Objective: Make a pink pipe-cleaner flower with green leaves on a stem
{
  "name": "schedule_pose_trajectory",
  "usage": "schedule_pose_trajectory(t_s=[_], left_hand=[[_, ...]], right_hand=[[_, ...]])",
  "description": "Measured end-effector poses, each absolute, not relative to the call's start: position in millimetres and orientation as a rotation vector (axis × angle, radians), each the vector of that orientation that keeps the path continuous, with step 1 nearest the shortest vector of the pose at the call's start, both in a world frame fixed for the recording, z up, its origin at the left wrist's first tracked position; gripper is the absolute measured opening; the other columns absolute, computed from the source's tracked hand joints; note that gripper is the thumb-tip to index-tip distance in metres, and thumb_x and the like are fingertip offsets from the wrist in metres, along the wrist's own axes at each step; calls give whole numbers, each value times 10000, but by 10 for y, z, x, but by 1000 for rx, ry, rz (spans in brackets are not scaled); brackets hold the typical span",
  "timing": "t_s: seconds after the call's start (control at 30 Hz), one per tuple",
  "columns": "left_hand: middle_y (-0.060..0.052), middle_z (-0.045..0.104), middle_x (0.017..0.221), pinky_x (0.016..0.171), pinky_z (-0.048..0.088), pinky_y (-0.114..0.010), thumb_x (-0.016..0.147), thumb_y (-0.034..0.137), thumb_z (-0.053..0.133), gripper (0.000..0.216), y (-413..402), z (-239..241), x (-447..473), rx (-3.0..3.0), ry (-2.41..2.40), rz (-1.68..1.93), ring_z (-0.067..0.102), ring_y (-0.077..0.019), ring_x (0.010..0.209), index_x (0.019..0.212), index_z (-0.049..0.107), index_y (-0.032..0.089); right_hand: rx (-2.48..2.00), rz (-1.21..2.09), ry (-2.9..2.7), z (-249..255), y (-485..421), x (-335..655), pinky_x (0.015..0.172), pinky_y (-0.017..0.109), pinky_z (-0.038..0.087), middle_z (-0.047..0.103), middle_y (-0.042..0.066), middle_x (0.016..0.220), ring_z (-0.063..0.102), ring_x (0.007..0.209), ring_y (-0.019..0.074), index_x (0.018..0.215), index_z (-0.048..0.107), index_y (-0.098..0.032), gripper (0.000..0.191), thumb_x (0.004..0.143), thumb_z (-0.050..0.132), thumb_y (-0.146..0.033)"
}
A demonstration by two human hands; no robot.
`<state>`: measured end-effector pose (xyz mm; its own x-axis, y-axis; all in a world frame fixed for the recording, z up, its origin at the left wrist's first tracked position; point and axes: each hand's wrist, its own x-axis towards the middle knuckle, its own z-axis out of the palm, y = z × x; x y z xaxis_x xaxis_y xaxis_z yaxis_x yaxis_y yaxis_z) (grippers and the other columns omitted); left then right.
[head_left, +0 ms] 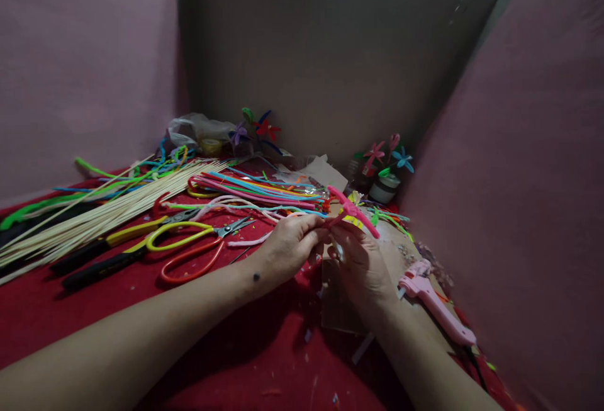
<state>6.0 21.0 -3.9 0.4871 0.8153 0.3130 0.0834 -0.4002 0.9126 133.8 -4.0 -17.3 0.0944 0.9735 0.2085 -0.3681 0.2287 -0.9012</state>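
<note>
A bright pink pipe-cleaner flower (352,209) with thin looped petals rises between my two hands. My left hand (295,244) pinches it low on its left side, fingers closed. From the right, my right hand (361,260) has its thumb and fingers closed on the base of the same flower. A small whitish bit shows at the right fingertips, too small to name. Beneath the right hand lies a piece of brown cardboard (340,304). The fingers hide the lower end of the flower.
Scissors with red and yellow handles (182,235), pliers (108,266), wooden sticks (117,203) and coloured pipe cleaners (264,191) lie on the left of the red cloth (264,348). A pink glue gun (436,304) rests at right. Finished flowers (387,159) stand behind, near the walls.
</note>
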Motion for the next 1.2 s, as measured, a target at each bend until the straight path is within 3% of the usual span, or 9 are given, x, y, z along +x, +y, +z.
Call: schedule_pose_trajectory(t_s=[0.13,0.4,0.6,0.83,1.07,1.2], left_hand=[[1,596,658,565,412,-228,805,279,523,120,184,-111,75,1968,926,1100,542,-122,573,868,542,179],[10,559,639,551,369,-222,821,189,446,76,132,-100,55,2139,997,1110,500,-111,547,778,509,188],[49,471,532,498,333,-203,805,196,450,169,183,-72,65,1905,927,1137,422,-77,478,637,455,178],[80,430,436,393,269,-174,746,220,529,164,164,28,105,1483,859,1038,348,-43,375,615,451,156],[71,448,442,381,248,-153,723,218,572,159,139,10,127,1273,765,1055,355,-28,370,627,468,144],[60,446,467,397,248,-145,732,247,597,184,185,-15,93,1215,662,980,355,-19,388,636,500,124]], right_hand=[[-839,1141,-897,-206,-39,1339,533,261,393,656,-10,682,545,591,141,752,671,-209,116,648,700,-249],[-714,1185,-986,-255,-29,1313,631,280,431,674,5,847,585,749,171,806,646,-215,141,682,681,-272],[-729,1203,-1058,-233,-40,1318,555,236,405,661,-8,775,544,625,123,871,661,-206,162,713,670,-243],[-778,1220,-1051,-244,-35,1334,480,203,361,629,-15,649,477,516,81,839,691,-179,152,718,674,-268],[-799,1186,-1060,-311,0,1344,488,218,369,656,-15,717,466,498,72,913,693,-215,198,743,651,-306],[-734,1234,-1013,-310,10,1335,529,228,398,678,-1,798,544,608,105,918,693,-226,195,737,655,-289]])
